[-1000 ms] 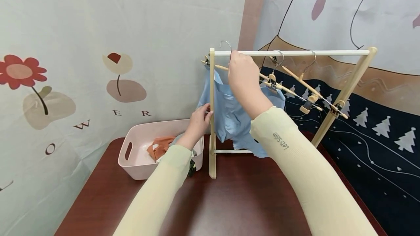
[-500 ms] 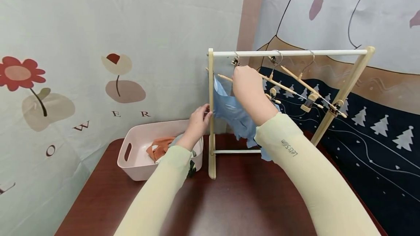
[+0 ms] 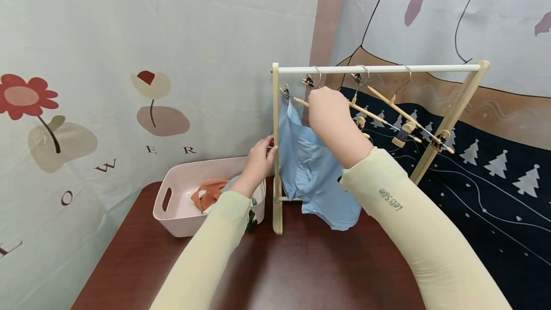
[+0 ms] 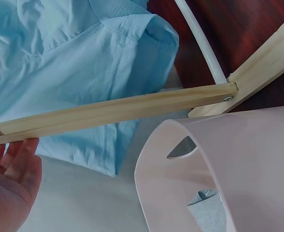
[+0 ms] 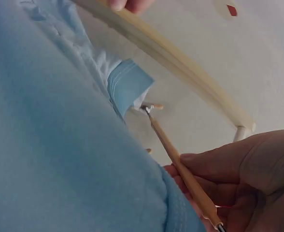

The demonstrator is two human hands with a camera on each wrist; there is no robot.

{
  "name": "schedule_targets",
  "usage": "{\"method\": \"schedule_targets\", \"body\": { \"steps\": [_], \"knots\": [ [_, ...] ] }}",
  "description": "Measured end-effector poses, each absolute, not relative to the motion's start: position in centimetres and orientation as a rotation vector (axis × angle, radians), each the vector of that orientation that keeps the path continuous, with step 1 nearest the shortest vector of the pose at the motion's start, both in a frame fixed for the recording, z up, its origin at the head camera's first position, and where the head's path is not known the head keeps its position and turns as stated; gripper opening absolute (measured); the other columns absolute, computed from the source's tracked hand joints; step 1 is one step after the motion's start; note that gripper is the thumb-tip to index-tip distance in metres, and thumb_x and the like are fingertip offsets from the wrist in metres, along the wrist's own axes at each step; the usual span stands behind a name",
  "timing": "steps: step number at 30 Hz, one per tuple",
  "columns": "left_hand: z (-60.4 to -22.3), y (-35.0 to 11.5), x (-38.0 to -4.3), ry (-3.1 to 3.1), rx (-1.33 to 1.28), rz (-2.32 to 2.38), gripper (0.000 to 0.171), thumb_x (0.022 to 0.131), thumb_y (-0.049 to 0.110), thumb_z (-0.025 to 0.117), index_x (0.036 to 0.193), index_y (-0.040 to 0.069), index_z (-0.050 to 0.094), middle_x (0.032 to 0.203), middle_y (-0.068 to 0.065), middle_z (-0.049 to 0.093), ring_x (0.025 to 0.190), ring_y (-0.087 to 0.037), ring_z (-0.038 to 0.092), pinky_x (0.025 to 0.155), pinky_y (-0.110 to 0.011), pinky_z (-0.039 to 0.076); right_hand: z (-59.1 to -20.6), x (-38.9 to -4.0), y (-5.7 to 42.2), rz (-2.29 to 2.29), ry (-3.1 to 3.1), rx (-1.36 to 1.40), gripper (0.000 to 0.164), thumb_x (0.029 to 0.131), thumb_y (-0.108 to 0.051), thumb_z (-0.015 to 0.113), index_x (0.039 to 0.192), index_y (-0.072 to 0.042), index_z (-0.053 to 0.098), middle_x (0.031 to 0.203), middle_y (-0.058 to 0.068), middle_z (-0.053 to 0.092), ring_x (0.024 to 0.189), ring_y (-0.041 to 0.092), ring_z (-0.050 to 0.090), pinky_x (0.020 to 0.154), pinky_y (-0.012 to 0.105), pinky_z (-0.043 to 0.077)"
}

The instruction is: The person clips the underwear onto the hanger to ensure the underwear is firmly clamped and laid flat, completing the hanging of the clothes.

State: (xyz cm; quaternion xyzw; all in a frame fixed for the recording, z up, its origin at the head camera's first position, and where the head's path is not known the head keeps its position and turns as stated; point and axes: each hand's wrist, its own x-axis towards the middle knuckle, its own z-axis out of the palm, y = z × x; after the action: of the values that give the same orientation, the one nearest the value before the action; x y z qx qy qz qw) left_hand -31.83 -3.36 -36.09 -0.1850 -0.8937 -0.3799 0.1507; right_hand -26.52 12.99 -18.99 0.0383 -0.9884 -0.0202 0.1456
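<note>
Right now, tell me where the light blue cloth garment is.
In the head view, the light blue garment hangs from the wooden hanger in the right hand, just right of the pale wooden post held by the left hand.

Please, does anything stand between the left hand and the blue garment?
Yes, the wooden post stands between them. The left hand holds this post, and the garment hangs on its other side.

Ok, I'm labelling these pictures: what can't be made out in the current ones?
Head view: middle of the hanger, behind the right hand.
Head view: part of the clothes in the pink basket, behind the left sleeve.
Left wrist view: part of the left hand, cut off by the left edge.
Right wrist view: outline of the blue garment, cut off by frame edges.
</note>
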Motion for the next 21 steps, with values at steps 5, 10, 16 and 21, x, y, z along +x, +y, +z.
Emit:
{"method": "schedule_targets", "body": {
  "steps": [5,10,16,21],
  "knots": [
    [-36.0,-3.3,-31.8,-2.576,-0.528,-1.098,0.039,0.099,0.018,0.050,0.134,0.000,0.048,0.121,-0.017,0.059,0.110,-0.029,0.060,0.093,-0.037,0.049,-19.9,-26.7,12.1,-0.151,-2.788,0.095,0.016,0.090,-0.006,0.058,0.100,-0.003,0.070,0.089,0.014,0.067,0.082,0.030,0.066,0.065,0.041,0.057],
    [-36.0,-3.3,-31.9,-2.582,-0.522,-1.101,0.039,0.099,0.019,0.049,0.134,0.001,0.048,0.121,-0.016,0.058,0.110,-0.028,0.060,0.093,-0.037,0.049,-20.2,-26.4,11.7,-0.163,-2.793,0.084,0.017,0.091,-0.007,0.057,0.103,-0.003,0.069,0.090,0.014,0.067,0.084,0.030,0.066,0.066,0.041,0.057],
    [-36.0,-3.4,-31.8,-2.584,-0.532,-1.115,0.041,0.100,0.022,0.048,0.136,0.002,0.047,0.123,-0.015,0.058,0.111,-0.028,0.060,0.093,-0.037,0.050,-20.4,-25.9,12.0,-0.182,-2.793,0.083,0.018,0.092,-0.007,0.054,0.097,-0.006,0.071,0.089,0.013,0.065,0.085,0.030,0.063,0.062,0.039,0.056],
    [-36.1,-3.4,-31.8,-2.582,-0.533,-1.136,0.041,0.100,0.020,0.048,0.136,0.002,0.046,0.124,-0.016,0.057,0.113,-0.028,0.059,0.093,-0.037,0.050,-20.8,-25.4,12.3,-0.151,-2.758,0.112,0.020,0.093,-0.004,0.050,0.100,-0.003,0.069,0.092,0.016,0.063,0.088,0.032,0.059,0.061,0.041,0.055]
  ]
}}
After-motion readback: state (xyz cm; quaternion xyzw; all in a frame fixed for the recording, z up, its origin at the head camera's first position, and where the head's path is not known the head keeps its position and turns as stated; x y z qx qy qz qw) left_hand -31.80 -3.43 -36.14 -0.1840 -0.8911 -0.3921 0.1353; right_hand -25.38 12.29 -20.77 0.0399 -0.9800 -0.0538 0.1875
